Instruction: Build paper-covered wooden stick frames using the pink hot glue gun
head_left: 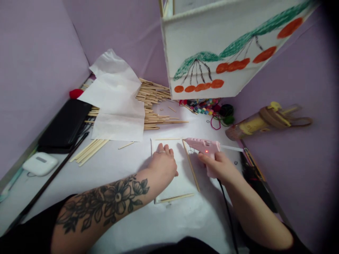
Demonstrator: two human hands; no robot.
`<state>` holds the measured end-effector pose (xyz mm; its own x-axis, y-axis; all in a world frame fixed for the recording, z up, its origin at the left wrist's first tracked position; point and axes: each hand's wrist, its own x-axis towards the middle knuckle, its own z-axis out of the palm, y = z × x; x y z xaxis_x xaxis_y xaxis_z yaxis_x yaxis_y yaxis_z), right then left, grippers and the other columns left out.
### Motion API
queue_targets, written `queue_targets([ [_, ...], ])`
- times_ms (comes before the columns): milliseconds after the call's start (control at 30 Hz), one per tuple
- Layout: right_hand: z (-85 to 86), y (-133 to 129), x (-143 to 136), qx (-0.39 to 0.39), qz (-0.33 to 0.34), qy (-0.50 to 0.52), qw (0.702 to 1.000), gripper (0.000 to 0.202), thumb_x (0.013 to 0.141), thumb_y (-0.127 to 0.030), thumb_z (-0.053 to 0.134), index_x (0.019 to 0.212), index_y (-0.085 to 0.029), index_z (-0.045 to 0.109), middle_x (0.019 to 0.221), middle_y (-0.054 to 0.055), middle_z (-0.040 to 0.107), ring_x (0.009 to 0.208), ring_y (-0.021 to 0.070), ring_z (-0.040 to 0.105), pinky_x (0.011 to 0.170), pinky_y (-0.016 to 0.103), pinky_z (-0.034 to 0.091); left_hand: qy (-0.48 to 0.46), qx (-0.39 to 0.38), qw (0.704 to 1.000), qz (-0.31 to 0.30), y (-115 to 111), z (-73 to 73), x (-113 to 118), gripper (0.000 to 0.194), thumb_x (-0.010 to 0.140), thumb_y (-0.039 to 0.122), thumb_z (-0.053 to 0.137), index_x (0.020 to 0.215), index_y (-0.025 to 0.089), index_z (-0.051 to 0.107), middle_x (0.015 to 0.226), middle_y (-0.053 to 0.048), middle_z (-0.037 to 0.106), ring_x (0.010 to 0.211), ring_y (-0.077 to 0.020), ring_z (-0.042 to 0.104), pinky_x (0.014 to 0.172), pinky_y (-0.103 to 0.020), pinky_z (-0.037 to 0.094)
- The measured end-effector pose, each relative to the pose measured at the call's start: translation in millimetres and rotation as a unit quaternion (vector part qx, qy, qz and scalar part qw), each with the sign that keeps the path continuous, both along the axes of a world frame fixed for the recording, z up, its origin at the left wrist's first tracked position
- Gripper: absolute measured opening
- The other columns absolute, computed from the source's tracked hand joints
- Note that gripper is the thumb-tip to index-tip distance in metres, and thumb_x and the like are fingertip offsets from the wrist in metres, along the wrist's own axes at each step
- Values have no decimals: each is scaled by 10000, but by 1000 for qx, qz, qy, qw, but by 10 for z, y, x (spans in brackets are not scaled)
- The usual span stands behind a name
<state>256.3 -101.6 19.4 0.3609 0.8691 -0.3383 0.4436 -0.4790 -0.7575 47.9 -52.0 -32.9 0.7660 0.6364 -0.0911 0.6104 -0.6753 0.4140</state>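
My right hand (221,165) is wrapped round the handle of a pink hot glue gun (203,145). A red light glows on its side, and a white glue stick (231,148) sticks out at the back. The nozzle is at the upper right corner of a white sheet of paper (172,187), by the top of a wooden stick (191,164) slanting along the sheet's right side. My left hand (163,160) rests on the sheet, fingers slightly bent and thumb apart, holding nothing. Other sticks edge the paper at the top and the bottom (177,198).
A white panel with painted cherries (212,67) stands at the back right. Several wooden sticks (156,95) lie behind, partly under crumpled paper (116,106). A tumbler (251,125), beads (203,106), a black case (65,125) and a white earbud case (40,164) surround the work. The gun's black cord (227,211) runs toward me.
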Motion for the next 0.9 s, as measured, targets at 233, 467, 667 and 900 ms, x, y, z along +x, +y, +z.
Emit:
queue_targets([
  [233,48,-60,-147,120,-50,333,934,387,665,-400,786,985,-231,647,1198,98,662,1060,261,630,852,366,510,134,53,989,19,-9,315,34,777,771,471,710,1315,-24,459,1312,-324,485,1246,-459,411,820,-447,500],
  [467,-11,-95,-179,133,-33,303,943,398,672,-487,765,896,-196,612,867,67,684,609,155,605,542,279,485,6,-2,999,33,-12,734,-7,701,945,375,468,1490,68,151,1088,-183,643,970,-283,617,792,-388,487],
  [667,22,-135,-310,141,-14,323,936,401,720,-521,711,910,-200,565,544,-25,545,442,110,446,407,223,317,-172,-192,966,-29,-91,696,-17,705,912,286,459,1503,117,114,1064,-101,640,938,-208,588,822,-348,468],
  [900,-43,-141,-342,144,-39,309,939,471,740,-622,642,956,-217,540,549,-38,507,459,121,434,446,244,305,-232,-330,914,-39,-158,626,47,811,880,254,490,1517,167,-4,988,-49,628,815,-147,558,724,-280,456],
])
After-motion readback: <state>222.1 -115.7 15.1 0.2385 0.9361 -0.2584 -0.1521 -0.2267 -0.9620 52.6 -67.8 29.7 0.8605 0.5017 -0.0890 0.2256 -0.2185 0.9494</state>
